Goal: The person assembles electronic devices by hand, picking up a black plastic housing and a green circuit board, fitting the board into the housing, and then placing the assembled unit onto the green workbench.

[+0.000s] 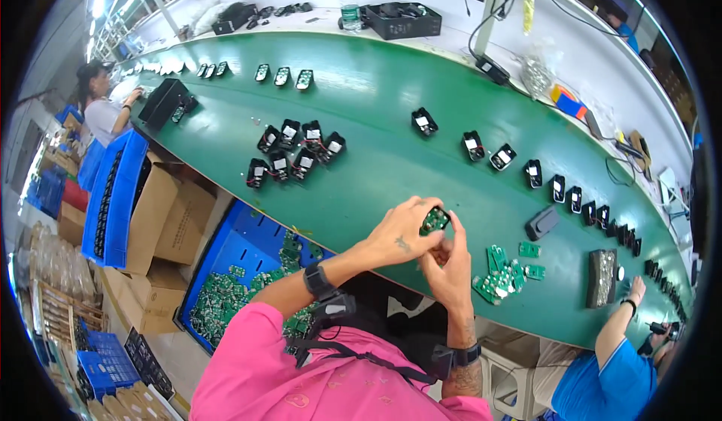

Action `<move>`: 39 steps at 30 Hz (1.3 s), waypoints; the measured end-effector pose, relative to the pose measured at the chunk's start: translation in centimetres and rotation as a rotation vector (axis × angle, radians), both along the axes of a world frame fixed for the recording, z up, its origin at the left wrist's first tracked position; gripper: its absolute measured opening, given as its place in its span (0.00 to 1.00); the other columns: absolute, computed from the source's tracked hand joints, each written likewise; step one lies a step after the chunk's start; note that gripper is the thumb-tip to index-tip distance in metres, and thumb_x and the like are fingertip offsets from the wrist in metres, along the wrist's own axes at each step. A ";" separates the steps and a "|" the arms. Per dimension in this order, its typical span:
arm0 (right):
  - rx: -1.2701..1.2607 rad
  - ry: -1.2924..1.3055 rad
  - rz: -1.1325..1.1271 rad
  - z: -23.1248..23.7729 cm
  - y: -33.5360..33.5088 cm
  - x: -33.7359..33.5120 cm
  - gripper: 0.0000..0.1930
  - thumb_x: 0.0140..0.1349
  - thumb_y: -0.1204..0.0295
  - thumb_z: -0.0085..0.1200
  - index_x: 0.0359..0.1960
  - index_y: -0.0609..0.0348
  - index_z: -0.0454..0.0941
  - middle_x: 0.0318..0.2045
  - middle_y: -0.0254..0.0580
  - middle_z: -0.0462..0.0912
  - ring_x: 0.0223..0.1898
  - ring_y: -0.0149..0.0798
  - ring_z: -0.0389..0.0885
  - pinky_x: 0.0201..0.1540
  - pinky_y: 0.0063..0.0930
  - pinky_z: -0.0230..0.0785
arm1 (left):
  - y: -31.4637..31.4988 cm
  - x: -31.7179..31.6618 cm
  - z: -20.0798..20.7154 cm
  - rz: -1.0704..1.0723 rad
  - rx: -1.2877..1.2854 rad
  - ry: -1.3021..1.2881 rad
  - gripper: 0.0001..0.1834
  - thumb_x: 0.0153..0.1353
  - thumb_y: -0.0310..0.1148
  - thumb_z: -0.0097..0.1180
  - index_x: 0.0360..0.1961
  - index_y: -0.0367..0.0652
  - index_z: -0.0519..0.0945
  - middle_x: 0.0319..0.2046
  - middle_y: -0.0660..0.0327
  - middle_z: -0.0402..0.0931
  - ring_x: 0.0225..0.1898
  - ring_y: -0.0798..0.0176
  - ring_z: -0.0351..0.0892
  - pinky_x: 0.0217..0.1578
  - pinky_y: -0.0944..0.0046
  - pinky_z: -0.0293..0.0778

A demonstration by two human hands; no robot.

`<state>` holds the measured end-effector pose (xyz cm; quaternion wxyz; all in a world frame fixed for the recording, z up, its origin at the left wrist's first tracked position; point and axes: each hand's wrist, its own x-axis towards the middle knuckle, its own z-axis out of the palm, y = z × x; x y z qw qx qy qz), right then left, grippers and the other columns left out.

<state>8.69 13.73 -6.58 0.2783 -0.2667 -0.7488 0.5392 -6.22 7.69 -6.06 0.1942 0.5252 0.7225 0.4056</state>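
Note:
Close to the table's near edge, my left hand (400,231) and my right hand (450,265) are closed together around a small black casing with a green circuit board (435,221) in it. The fingers cover much of the casing. Just right of my right hand lies a loose pile of green circuit boards (498,280), with a few single boards beside it. Ahead and to the left, a cluster of open black casings (289,134) with red wires and white parts rests on the table.
Black casings (503,156) run in a line toward the right. A blue bin (218,252) of circuit boards stands below the edge at my left. A dark block (602,278) lies near a co-worker in blue (613,380); another person (101,113) works far left.

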 end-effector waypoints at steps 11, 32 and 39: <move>0.508 -0.141 -0.212 -6.4 0.0 0.1 0.19 0.59 0.75 0.60 0.52 0.68 0.76 0.27 0.44 0.79 0.26 0.46 0.79 0.33 0.39 0.74 | 12.3 -25.3 -4.2 0.449 -0.272 0.742 0.18 0.66 0.39 0.49 0.49 0.35 0.72 0.48 0.39 0.78 0.45 0.30 0.80 0.45 0.39 0.77; 0.398 -0.255 -0.799 -2.9 3.0 12.4 0.14 0.59 0.73 0.61 0.46 0.64 0.80 0.31 0.47 0.80 0.27 0.40 0.79 0.30 0.33 0.71 | 14.2 -13.8 -3.4 0.317 -0.027 0.457 0.40 0.49 0.48 0.70 0.59 0.35 0.73 0.53 0.43 0.72 0.52 0.41 0.76 0.51 0.49 0.74; 0.320 -0.534 -0.670 -3.1 5.6 15.5 0.20 0.59 0.63 0.63 0.51 0.58 0.79 0.45 0.53 0.78 0.46 0.57 0.79 0.48 0.46 0.75 | 3.3 3.5 -2.0 -0.307 0.024 0.256 0.38 0.43 0.31 0.68 0.59 0.35 0.72 0.51 0.46 0.71 0.53 0.41 0.73 0.56 0.53 0.71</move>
